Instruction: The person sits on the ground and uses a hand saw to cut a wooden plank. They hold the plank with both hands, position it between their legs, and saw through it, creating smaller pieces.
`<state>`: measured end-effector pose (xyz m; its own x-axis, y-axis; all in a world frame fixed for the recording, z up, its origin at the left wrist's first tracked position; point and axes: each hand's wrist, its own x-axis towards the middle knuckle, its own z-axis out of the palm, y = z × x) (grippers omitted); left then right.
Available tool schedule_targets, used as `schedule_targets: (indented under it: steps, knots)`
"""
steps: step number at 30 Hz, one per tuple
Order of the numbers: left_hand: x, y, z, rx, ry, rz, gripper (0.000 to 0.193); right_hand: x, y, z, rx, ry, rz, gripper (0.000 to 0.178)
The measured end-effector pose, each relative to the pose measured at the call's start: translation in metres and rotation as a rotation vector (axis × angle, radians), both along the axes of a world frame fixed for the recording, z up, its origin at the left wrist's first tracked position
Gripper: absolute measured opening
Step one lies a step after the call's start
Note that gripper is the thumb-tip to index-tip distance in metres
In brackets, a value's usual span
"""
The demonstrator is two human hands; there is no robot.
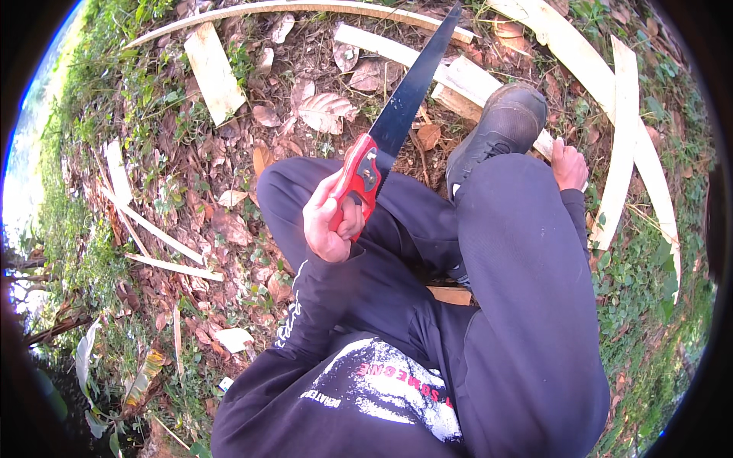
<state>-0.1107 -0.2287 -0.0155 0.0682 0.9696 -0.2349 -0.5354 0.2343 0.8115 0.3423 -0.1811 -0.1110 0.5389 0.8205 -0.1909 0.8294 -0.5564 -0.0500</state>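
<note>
My left hand (334, 219) is wrapped round the red handle of a handsaw (408, 95). Its dark blade slants up and to the right, raised above my bent left leg and the ground. A pale wooden plank (469, 80) runs under my shoe (508, 118), which rests on top of it. Beyond my raised right knee, my right hand (569, 165) is closed on the plank's near end. The knee hides part of that forearm, and the fingers' undersides do not show.
Long pale wood strips (622, 145) lie crossed on the right. A curved strip (305, 6) spans the far side. A short board (215, 72) and several thin offcuts (175, 266) lie to the left among dry leaves (327, 111) and low green plants.
</note>
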Motion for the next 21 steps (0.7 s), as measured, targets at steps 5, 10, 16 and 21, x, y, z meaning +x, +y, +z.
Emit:
schedule_targets:
  steps: [5, 10, 16, 21]
  knots:
    - [0.007, -0.004, 0.009, 0.042, 0.261, -0.063, 0.055, 0.003, -0.006, -0.003, 0.026, -0.028, 0.007, 0.063]
    - [0.008, -0.003, 0.006, 0.119, 0.393, -0.099, 0.054, -0.001, -0.007, -0.002, 0.039, -0.032, 0.035, 0.063]
    - [-0.007, -0.019, 0.015, 0.106, 0.526, -0.151, 0.054, -0.002, -0.005, -0.003, 0.029, -0.046, -0.008, 0.063]
    - [0.009, -0.007, 0.010, 0.219, 0.540, -0.156, 0.052, 0.003, -0.012, -0.006, 0.026, -0.037, -0.021, 0.064]
